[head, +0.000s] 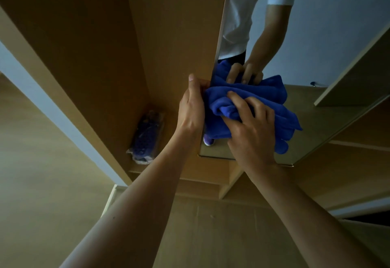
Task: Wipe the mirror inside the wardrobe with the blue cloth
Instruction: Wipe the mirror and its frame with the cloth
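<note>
A tall narrow mirror is fixed inside the wooden wardrobe. My right hand is shut on a bunched blue cloth and presses it flat against the lower part of the glass. My left hand grips the mirror's left edge beside the cloth, thumb up on the wooden panel. The glass reflects a hand on the cloth, a forearm and a white short-sleeved shirt. The cloth hides part of the mirror's lower section.
A plastic-wrapped blue item lies on the wardrobe floor to the left of the mirror. An open wooden door or panel stands at the right. Wooden shelves run below right, and light flooring lies at the left.
</note>
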`<control>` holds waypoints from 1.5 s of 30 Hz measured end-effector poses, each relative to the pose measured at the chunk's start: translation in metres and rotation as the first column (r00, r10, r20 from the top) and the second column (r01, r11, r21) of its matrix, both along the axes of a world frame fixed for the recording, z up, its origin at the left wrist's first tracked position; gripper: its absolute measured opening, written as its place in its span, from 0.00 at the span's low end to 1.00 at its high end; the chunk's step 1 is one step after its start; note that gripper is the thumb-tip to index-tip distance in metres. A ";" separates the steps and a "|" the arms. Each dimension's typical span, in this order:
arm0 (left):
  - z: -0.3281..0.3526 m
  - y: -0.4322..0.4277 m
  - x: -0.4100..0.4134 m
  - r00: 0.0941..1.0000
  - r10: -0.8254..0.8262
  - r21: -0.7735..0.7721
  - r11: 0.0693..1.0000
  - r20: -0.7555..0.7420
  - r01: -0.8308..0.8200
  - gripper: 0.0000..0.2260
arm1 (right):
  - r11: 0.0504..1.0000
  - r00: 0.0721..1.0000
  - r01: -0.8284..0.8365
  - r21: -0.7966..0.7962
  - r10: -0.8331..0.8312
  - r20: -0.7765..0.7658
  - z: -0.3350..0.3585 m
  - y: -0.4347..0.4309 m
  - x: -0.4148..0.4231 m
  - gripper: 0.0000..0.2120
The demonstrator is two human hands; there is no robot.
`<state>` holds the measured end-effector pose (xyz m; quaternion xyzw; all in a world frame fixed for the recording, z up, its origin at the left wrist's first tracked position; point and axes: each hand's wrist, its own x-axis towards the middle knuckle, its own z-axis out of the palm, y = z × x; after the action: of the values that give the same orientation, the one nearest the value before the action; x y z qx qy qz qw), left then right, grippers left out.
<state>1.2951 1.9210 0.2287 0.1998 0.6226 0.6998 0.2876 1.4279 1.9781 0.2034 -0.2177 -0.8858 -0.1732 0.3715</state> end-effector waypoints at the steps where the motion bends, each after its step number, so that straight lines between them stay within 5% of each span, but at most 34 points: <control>1: -0.004 0.001 -0.001 1.000 -0.002 0.004 1.000 -0.001 0.002 0.32 | 1.000 1.000 0.004 -0.004 -0.004 -0.011 -0.005 0.001 -0.001 0.13; 24: -0.066 -0.004 -0.007 0.977 -0.045 -0.077 0.997 -0.207 0.029 0.22 | 0.998 0.996 0.049 -0.040 -0.045 0.074 -0.111 0.000 -0.004 0.17; 38: -0.084 -0.001 -0.006 0.980 -0.009 0.045 0.999 -0.199 0.019 0.16 | 0.988 0.991 -0.001 -0.153 0.021 0.132 -0.190 -0.006 -0.002 0.19; 45: -0.085 0.001 -0.007 0.975 -0.002 0.073 0.997 -0.220 0.018 0.11 | 0.974 0.949 0.027 -0.225 0.046 0.313 -0.213 -0.007 0.000 0.16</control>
<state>1.2879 1.9220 0.1440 0.2898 0.6229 0.6948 0.2127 1.4281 1.9712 -0.0101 -0.2238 -0.9488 -0.1020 0.1983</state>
